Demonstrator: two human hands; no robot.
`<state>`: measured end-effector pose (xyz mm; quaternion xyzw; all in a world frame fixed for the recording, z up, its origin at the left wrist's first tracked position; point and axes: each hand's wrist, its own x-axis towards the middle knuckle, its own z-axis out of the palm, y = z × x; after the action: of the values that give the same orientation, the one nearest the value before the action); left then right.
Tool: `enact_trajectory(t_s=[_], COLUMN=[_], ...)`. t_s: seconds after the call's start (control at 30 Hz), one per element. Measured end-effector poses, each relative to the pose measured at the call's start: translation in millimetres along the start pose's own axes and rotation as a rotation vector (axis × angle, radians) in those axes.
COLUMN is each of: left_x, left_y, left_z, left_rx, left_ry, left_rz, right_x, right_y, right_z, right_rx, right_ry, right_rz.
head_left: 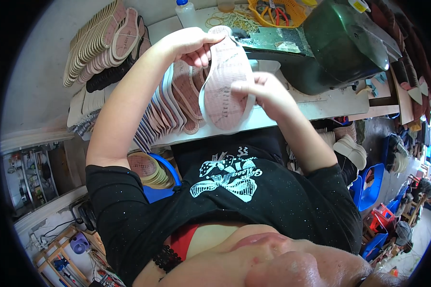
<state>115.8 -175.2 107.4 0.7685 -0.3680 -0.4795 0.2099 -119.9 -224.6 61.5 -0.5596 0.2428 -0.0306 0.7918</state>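
A: Since the shoe sole (226, 86) is held up over the white table (321, 107), tread side facing the camera, how will it handle?

B: Light, I judge. Flat, pinkish rubber with a pale rim; likely flexes along its length. Best taken by the ends or the rim.

A: Left hand (192, 45)?

B: At 12 o'clock of the sole, fingers curled round the top end, grasping it.

A: Right hand (265, 92)?

B: At 3 o'clock, closed on the side edge, fingertips pressing the tread face.

A: Surroundings?

B: Row of like soles (170, 103) stands on edge at 9 o'clock, on the table. A further stack (98, 43) lies at 10 o'clock. Dark green machine (342, 45) at 2 o'clock. Blue bin (164, 184) below the table holds more soles.
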Motion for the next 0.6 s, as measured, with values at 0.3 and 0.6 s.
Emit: enact_trajectory(t_s=[0.3,0.6], left_x=[37.1,19.6], left_y=[-8.8,-39.8], left_z=[-32.2,-0.6], left_rx=[0.459,-0.558], left_ry=[0.183,-0.041], left_rz=[0.065,0.259], right_x=[24.8,65.5], right_y=[10.4,10.8], right_z=[-4.6,1.8], right_rx=[0.277,0.305], right_ry=[0.173,0.214], right_rz=[-0.31,-0.381])
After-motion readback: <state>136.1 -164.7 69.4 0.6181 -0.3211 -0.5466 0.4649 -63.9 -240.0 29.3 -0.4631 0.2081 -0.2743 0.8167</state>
